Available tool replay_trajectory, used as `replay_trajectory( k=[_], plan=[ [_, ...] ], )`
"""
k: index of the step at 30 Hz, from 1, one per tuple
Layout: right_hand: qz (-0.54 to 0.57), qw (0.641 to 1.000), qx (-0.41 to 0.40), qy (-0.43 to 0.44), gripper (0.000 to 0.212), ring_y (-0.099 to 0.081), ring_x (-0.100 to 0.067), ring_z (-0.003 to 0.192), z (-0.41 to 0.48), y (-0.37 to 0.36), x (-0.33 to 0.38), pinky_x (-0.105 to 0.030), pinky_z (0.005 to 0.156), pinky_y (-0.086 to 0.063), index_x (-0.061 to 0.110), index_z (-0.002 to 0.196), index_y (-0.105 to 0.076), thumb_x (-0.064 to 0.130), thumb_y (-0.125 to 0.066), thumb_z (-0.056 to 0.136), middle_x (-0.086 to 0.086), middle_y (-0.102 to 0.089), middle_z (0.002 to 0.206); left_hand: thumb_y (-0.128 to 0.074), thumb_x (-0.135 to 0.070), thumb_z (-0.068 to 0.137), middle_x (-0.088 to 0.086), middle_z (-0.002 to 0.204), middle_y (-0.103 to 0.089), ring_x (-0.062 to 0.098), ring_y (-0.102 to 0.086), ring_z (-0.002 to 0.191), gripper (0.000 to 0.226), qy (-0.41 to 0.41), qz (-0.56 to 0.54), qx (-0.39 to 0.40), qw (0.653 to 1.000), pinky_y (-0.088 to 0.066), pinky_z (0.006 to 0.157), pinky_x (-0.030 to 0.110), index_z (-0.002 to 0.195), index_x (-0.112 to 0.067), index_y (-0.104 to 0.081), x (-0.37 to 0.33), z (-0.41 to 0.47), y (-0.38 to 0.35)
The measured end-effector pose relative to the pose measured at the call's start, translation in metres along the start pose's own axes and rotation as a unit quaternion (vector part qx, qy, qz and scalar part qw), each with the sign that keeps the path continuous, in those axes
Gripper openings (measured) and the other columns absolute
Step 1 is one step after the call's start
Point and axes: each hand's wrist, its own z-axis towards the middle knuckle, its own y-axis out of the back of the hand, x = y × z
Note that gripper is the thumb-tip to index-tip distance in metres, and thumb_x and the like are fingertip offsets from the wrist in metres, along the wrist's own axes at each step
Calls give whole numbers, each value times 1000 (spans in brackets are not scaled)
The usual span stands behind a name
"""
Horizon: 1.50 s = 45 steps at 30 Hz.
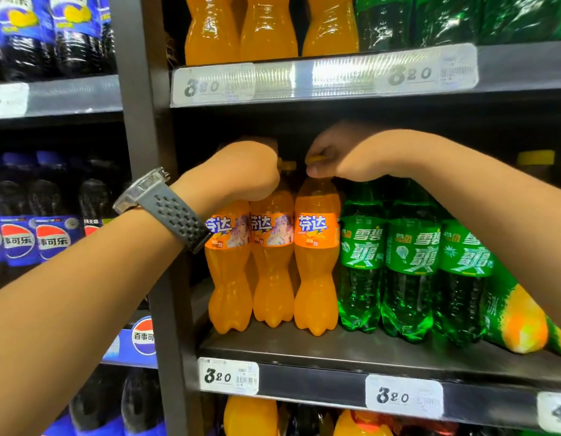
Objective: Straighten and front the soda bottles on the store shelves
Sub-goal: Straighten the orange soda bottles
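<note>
**Both hands up top, squaring the orange row**

Pinching the yellow cap [315,159] of the right orange bottle [316,262] with the right hand [335,154], thumb under, fingers curled over. Clamping the left hand [244,174] down over the top of the left orange bottle [228,278]; fingers hidden behind the back of the hand, so closed on the neck by the look of it rather than plainly seen. Holding high, probably, because easiest to twist and slide a tall bottle from the top without knocking its neighbours.

Flanking the middle orange bottle [272,262], one grip on either side of it, touching it or nearly so; nothing holding that one. All three upright on the shelf [304,349], labels forward, set a little back from the front lip.

Right of the middle orange bottle, past the held one: green soda bottles [362,262], upright, packed shoulder to shoulder, labels forward. Well left of it, beyond a dark upright post [140,121]: blue-labelled cola bottles [51,240]. Above it, another shelf with more orange and green. Below it, a price tag [227,376] on the shelf edge.

Full and sealed, seemingly, every bottle: caps on, liquid up to the neck. Likely not yet done: drawing the orange three forward to the lip.
</note>
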Motion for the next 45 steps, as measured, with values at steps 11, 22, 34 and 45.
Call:
replay_trajectory(
  k=[11,22,34,45],
  plan=[
    [20,1000,4,11,33,-59,-21,98,-8,2,1,-38,90,-49,19,119,-63,39,-57,92,-1,-65,111,-45,-13,96,9,91,-54,21,-49,80,25,8,-29,-12,999,-32,55,26,113,-5,-61,1,-3,0],
    [-56,995,70,-54,53,-57,-38,103,-29,17,-22,-45,92,-47,4,118,-60,49,-44,95,-18,-62,116,-42,-37,99,11,101,-62,23,-57,90,41,18,20,-12,1000,-43,75,30,126,-8,-53,-10,-3,-6],
    [-29,999,22,-36,36,-60,-36,99,-28,10,-37,-47,90,-48,6,108,-65,35,-48,97,-18,-65,110,-61,-57,82,11,104,-67,25,-61,89,57,-88,-61,-22,994,-50,74,40,120,-15,-61,-32,5,-15],
    [-28,999,-1,-16,30,-60,-25,97,-29,8,-38,-41,90,-48,17,114,-65,36,-49,97,-6,-66,109,-59,-57,84,-2,81,-58,6,-48,71,69,-129,-88,-69,985,-35,58,23,142,-24,-42,-28,0,-16]
  ],
)
